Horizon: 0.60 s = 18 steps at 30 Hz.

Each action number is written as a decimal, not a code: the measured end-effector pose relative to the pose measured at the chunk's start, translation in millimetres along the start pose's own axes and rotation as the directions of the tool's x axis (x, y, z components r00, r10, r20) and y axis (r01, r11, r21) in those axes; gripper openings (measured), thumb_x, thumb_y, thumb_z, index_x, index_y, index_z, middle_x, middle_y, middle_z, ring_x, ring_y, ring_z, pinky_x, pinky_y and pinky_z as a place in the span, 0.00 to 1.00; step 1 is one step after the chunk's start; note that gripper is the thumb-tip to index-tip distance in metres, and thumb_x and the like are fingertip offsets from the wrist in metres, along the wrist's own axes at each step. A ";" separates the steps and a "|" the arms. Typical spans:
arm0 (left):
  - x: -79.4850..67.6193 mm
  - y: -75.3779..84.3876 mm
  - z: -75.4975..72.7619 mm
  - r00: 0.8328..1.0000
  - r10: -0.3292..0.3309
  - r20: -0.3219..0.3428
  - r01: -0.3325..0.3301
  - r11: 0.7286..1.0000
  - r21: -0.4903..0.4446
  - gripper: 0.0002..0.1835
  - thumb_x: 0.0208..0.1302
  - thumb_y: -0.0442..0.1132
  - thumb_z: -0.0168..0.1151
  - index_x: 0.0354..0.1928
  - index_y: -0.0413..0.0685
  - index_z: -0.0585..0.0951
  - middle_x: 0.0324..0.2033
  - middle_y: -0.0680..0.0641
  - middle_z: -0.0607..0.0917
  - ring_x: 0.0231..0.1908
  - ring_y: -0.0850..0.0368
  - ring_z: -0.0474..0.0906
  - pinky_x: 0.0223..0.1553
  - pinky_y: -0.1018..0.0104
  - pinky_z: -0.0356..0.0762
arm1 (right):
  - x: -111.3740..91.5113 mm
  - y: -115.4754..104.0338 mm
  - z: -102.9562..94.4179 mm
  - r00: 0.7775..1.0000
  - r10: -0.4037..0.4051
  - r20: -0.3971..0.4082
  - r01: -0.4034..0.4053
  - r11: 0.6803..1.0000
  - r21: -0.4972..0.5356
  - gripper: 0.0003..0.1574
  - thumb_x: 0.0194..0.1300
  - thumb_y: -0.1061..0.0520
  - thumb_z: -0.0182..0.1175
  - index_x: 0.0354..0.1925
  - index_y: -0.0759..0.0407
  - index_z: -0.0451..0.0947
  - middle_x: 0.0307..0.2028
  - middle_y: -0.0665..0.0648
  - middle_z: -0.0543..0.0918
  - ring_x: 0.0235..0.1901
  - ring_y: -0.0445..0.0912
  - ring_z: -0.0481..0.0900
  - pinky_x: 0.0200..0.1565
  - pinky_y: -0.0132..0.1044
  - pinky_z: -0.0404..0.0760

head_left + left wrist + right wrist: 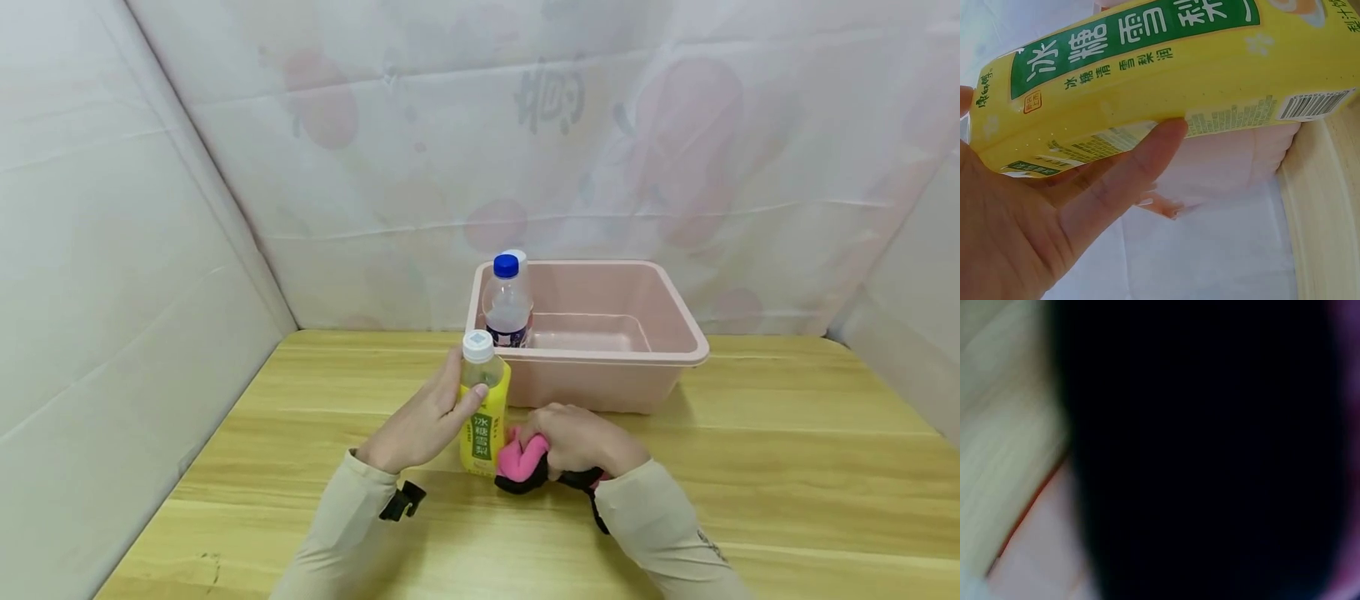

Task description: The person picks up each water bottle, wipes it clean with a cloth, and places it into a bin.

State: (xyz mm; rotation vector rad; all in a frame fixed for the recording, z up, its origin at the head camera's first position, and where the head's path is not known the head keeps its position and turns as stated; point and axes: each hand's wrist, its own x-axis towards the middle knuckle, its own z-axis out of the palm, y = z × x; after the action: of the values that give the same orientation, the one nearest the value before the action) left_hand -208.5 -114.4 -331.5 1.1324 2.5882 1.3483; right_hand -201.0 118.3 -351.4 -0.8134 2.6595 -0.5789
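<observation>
A drink bottle with a white cap and a yellow label [480, 450] stands upright on the table, just before the pink bin. My left hand [416, 429] holds it from the left, thumb across its front; the left wrist view shows the thumb [1163, 140] on the yellow label. To the right, my right hand [577, 442] grips a bunched pink and black cloth [525, 458] close beside the bottle's base. Dark material [1210, 450] covers most of the right wrist view, so the right fingers are hidden there.
The pink plastic bin [600, 383] sits at the back of the wooden table [360, 379]. In its left end stands a blue-capped bottle [507, 308], with a white cap showing behind it. A pale printed curtain [420, 167] hangs behind and at both sides.
</observation>
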 end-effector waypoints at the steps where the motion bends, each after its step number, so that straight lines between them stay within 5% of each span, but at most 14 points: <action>1: 0.0 0.1 -0.1 1.000 0.000 0.000 0.000 1.000 0.002 0.31 0.82 0.46 0.43 0.76 0.39 0.49 0.70 0.37 0.64 0.69 0.46 0.64 0.69 0.46 0.65 | -0.2 -0.3 0.1 1.000 0.002 -0.003 -0.002 1.000 -0.004 0.28 0.39 0.77 0.76 0.32 0.47 0.86 0.39 0.44 0.83 0.41 0.43 0.79 0.48 0.45 0.82; 7: 0.2 0.8 0.3 1.000 0.003 -0.001 -0.003 1.000 0.017 0.31 0.82 0.46 0.44 0.76 0.39 0.49 0.69 0.36 0.65 0.68 0.44 0.65 0.68 0.45 0.66 | -4.3 -1.0 -5.6 0.994 -0.095 -0.062 0.090 0.993 -0.077 0.24 0.42 0.75 0.72 0.30 0.47 0.85 0.33 0.42 0.79 0.34 0.40 0.75 0.39 0.39 0.80; 11: 0.6 0.5 1.0 1.000 0.006 -0.001 -0.006 1.000 0.017 0.31 0.82 0.46 0.44 0.76 0.40 0.48 0.69 0.35 0.65 0.68 0.44 0.65 0.68 0.45 0.67 | -10.7 -2.9 -13.2 0.959 -0.196 -0.204 0.165 0.973 -0.160 0.21 0.42 0.73 0.68 0.32 0.50 0.86 0.32 0.43 0.77 0.31 0.40 0.74 0.36 0.39 0.80; 14: 1.2 0.4 1.8 1.000 0.005 0.009 -0.005 1.000 0.007 0.31 0.82 0.45 0.43 0.77 0.40 0.48 0.70 0.36 0.65 0.68 0.43 0.65 0.67 0.44 0.67 | -16.3 -5.3 -18.6 0.902 -0.272 -0.335 0.219 0.958 -0.187 0.19 0.45 0.71 0.70 0.35 0.52 0.86 0.34 0.44 0.79 0.32 0.40 0.76 0.37 0.39 0.81; 18: 2.1 1.2 2.3 1.000 0.006 0.013 -0.006 1.000 0.000 0.32 0.82 0.46 0.43 0.77 0.41 0.47 0.70 0.37 0.65 0.68 0.43 0.65 0.67 0.44 0.67 | -20.6 -9.0 -23.8 0.773 -0.384 -0.504 0.327 0.923 -0.203 0.20 0.45 0.72 0.72 0.38 0.55 0.87 0.38 0.47 0.83 0.36 0.42 0.80 0.40 0.40 0.84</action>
State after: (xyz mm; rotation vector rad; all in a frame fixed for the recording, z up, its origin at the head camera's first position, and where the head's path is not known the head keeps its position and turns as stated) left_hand -208.6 -111.0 -331.5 1.1464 2.5782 1.3365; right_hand -189.8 130.3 -323.1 -1.3882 3.0705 -0.8790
